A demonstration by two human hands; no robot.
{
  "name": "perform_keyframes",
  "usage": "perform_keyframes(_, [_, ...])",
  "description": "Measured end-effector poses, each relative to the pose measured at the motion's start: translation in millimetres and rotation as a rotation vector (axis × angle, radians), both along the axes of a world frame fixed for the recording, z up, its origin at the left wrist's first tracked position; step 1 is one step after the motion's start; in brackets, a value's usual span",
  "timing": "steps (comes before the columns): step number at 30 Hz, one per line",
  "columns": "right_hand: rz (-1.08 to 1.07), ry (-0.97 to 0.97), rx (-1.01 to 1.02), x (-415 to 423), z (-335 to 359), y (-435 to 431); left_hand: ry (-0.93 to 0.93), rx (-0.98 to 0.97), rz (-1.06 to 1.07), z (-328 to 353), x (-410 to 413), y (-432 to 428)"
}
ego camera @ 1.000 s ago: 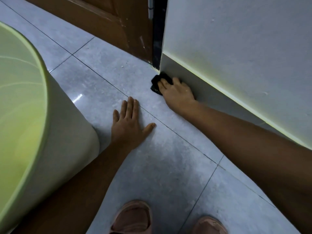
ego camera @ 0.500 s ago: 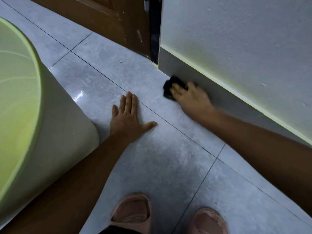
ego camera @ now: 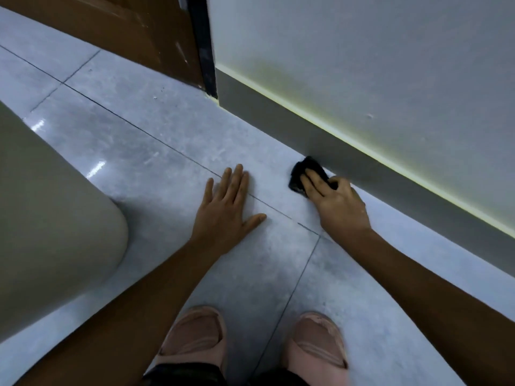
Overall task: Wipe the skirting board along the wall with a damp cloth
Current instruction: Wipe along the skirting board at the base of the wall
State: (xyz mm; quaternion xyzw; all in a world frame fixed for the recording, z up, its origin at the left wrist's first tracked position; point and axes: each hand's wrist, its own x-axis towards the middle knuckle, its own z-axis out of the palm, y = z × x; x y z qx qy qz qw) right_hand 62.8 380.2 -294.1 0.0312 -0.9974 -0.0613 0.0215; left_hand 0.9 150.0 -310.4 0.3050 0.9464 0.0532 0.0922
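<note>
Head view, looking down at a grey tiled floor (ego camera: 156,151). The right hand (ego camera: 338,207) grips a dark cloth (ego camera: 305,169), fingers curled over it, pressing it against the foot of the grey skirting board (ego camera: 390,168) where board meets floor — some way along from the wooden door (ego camera: 125,32). The left hand (ego camera: 227,210) lies flat on a tile, fingers spread, grasping nothing, apparently bracing the crouch. Two pink slippers (ego camera: 195,335) show below; a pale rounded tub (ego camera: 55,218) sits left. The wiping stroke looks under way. Next — likely sliding the cloth along the board towards the unwiped stretch on the right, keeping it pressed flat.
</note>
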Motion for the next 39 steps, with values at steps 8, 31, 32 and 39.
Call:
perform_keyframes(8, [-0.182, -0.015, -0.036, 71.4, 5.2, -30.2, -0.137, -0.032, -0.118, 6.4, 34.3, 34.9])
perform_keyframes(31, [-0.423, -0.088, -0.016, 194.7, 13.4, 43.8, -0.162, -0.095, -0.362, 13.3, 104.5, 110.5])
perform_keyframes(32, [-0.454, -0.072, -0.019, 207.5, 10.8, 55.6, -0.183, -0.091, -0.345, 14.5, 105.7, 113.4])
perform_keyframes(39, [-0.854, -0.279, -0.172, 237.1, 39.4, 139.7, -0.232, -0.253, -0.362, 45.4, 97.0, 119.4])
